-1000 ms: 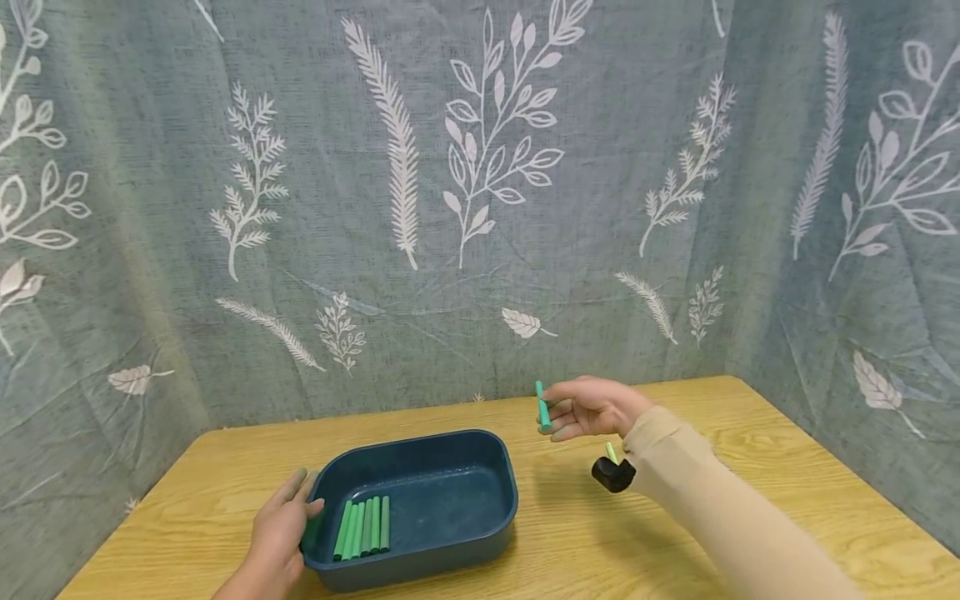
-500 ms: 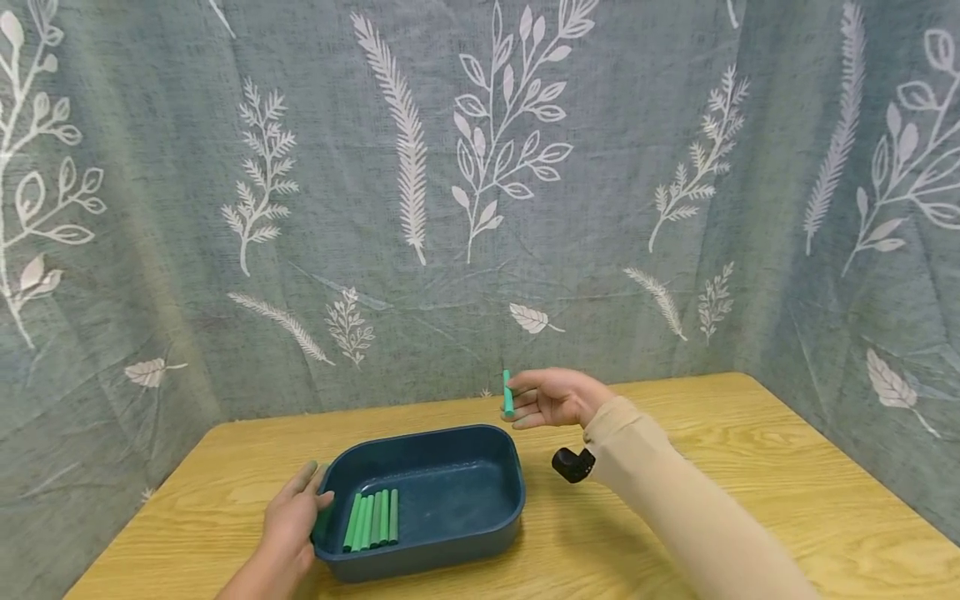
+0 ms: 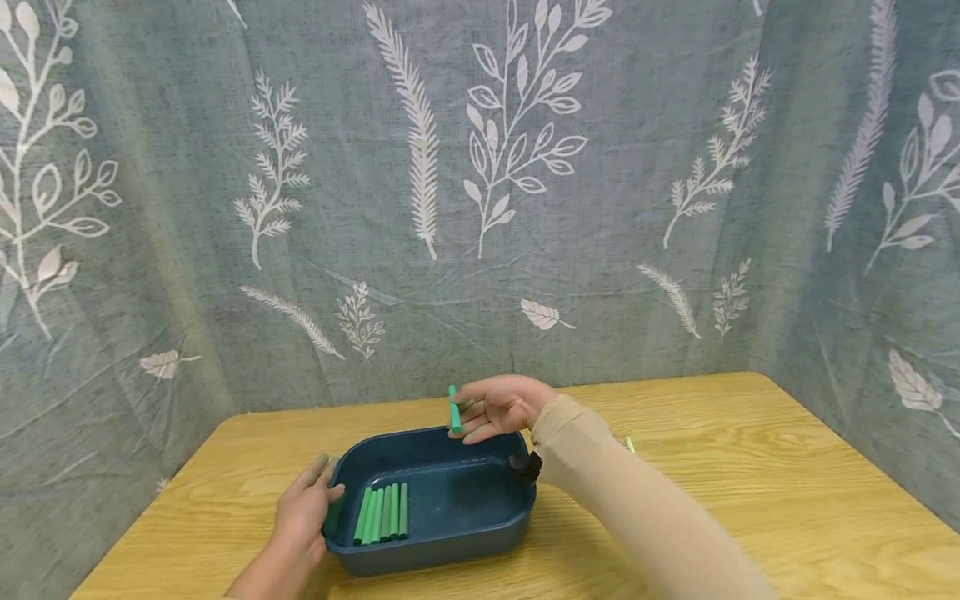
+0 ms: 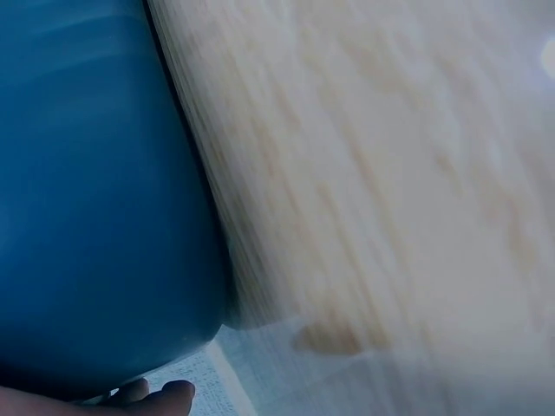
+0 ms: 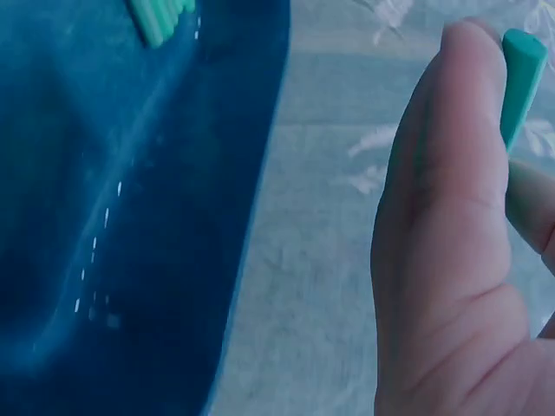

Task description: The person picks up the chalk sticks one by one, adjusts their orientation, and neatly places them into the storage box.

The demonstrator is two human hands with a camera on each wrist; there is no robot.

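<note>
A slim green chalk-like stick point(image 3: 454, 408) is pinched by the fingertips and thumb of my right hand point(image 3: 498, 407), above the far rim of a dark blue basin point(image 3: 442, 548). The right wrist view shows the end of this stick beyond a finger. My left hand point(image 3: 300, 504) holds the basin's left side, thumb over the rim and fingers along the outer wall. In the left wrist view, fingertips point(image 4: 178, 394) show by the basin's bottom edge. Several green sticks point(image 3: 382, 512) lie side by side in the basin's left part.
A pale yellow-green stick point(image 3: 630, 445) lies on the wooden table point(image 3: 720, 475), partly behind my right sleeve. A black wrist camera point(image 3: 531, 467) hangs over the basin's right side. Patterned grey-green cloth point(image 3: 450, 333) encloses the table's back and sides.
My right hand has carried the green stick leftward, from right of the basin to above its far rim. My left hand stays at the basin's left side. The head view has shifted slightly.
</note>
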